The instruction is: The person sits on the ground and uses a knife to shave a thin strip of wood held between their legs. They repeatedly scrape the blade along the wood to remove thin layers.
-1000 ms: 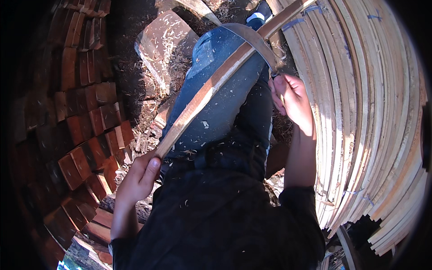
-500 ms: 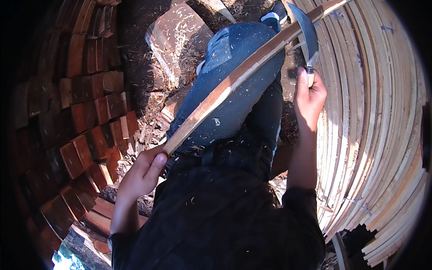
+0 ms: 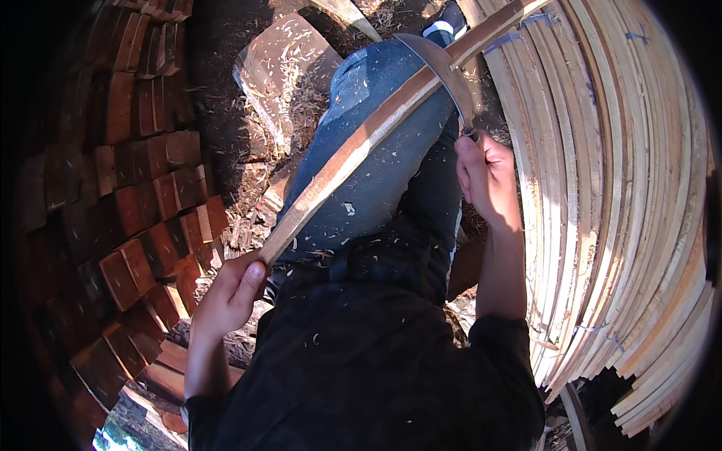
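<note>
My left hand (image 3: 229, 297) is closed round the near end of a long wooden strip (image 3: 350, 156). The strip slants up and away to the right across my bent leg, its far part reaching over the stacked strips. My right hand (image 3: 487, 177) grips a curved-blade knife, like a sickle (image 3: 445, 71), by its handle, which the fingers mostly hide. Its blade arcs to the left across the strip beyond my knee; whether the edge bites into the wood I cannot tell. Pale shavings dot my jeans (image 3: 368, 199).
A large stack of long pale strips (image 3: 602, 210), tied in places with blue cord, fills the right side. Stacked reddish wooden blocks (image 3: 150, 210) rise on the left. A broad wooden slab (image 3: 289, 75), littered with shavings, lies on the ground ahead.
My right hand has swung the knife left and slightly down, so its blade now crosses the strip instead of standing upright beside it. My left hand keeps its hold.
</note>
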### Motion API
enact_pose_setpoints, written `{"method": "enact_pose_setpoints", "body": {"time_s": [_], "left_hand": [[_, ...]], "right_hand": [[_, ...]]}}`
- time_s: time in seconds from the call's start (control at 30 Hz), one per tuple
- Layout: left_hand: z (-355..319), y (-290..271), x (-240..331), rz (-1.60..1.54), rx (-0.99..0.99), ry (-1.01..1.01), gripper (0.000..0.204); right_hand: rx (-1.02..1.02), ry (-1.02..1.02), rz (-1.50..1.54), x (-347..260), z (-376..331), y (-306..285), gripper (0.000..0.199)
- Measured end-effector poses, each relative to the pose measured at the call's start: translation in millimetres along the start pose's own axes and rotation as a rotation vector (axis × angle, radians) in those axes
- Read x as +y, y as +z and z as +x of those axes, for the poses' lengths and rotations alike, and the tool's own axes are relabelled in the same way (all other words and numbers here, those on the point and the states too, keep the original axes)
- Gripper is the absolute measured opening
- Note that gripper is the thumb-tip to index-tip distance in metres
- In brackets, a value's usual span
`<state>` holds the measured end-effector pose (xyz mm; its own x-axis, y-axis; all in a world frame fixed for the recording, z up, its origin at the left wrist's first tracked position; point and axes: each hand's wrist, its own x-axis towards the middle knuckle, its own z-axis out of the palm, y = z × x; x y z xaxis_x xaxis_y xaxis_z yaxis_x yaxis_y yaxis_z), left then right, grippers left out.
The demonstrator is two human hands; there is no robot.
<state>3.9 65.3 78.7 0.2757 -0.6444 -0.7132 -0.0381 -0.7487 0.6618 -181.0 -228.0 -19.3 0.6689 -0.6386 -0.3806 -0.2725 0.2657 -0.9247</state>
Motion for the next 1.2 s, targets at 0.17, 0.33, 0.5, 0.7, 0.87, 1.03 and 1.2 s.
{"method": "enact_pose_setpoints", "body": {"time_s": [0.17,0.33,0.5,0.7,0.87,1.03,1.2], "left_hand": [[-3,1,-2,-0.046,-0.018,-0.022,0.047],[-1,-1,-1,-0.023,0.018,-0.016,0.047],[-1,0,3,-0.021,0.009,-0.002,0.047],[1,-3,1,-0.050,-0.022,-0.010,0.047],[0,-4,-4,-0.088,-0.020,-0.020,0.047],[0,-4,1,-0.049,-0.007,-0.006,0.048],[-2,-3,4,-0.005,-0.006,-0.025,0.048]], "right_hand": [[-0.003,-0.002,-0.085,1,3,-12,0.031],[0.222,-0.185,-0.250,17,4,7,0.024],[0.486,-0.482,-0.589,29,17,11,0.019],[0.057,-0.089,-0.072,24,7,8,0.026],[-0.075,0.133,0.190,-6,1,5,0.035],[0.043,0.075,0.214,2,-1,17,0.033],[0.487,-0.407,-0.499,18,16,16,0.022]]}}
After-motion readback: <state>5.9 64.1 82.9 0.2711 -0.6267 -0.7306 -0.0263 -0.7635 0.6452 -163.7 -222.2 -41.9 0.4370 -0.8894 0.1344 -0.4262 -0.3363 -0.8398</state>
